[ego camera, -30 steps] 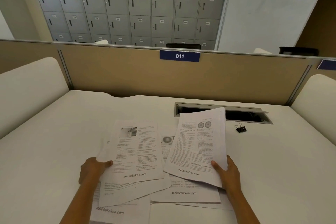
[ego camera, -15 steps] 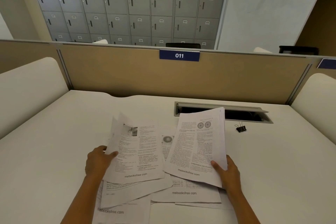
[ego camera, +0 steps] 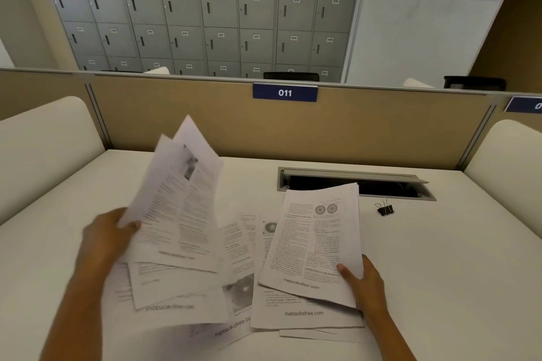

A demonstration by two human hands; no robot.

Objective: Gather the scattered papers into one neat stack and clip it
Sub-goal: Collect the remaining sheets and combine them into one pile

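Several printed white sheets lie overlapping on the white desk (ego camera: pixel 440 272) in front of me. My left hand (ego camera: pixel 108 240) pinches a few of the sheets (ego camera: pixel 181 202) by their left edge and holds them tilted up off the desk, blurred by motion. My right hand (ego camera: pixel 363 278) grips the lower right corner of a small stack of papers (ego camera: pixel 316 243), raised slightly above the loose sheets (ego camera: pixel 293 313) still flat on the desk. A black binder clip (ego camera: pixel 385 209) lies on the desk to the right of the papers, untouched.
An open cable slot (ego camera: pixel 381 184) with a raised grey lid is set into the desk behind the right-hand stack. A tan partition (ego camera: pixel 205 123) with a blue "011" sign closes the far edge. White side panels (ego camera: pixel 44 149) flank the desk.
My left hand has lifted its sheets from flat on the desk up and to the left, tilting them steeply. The right hand and its stack have stayed in place.
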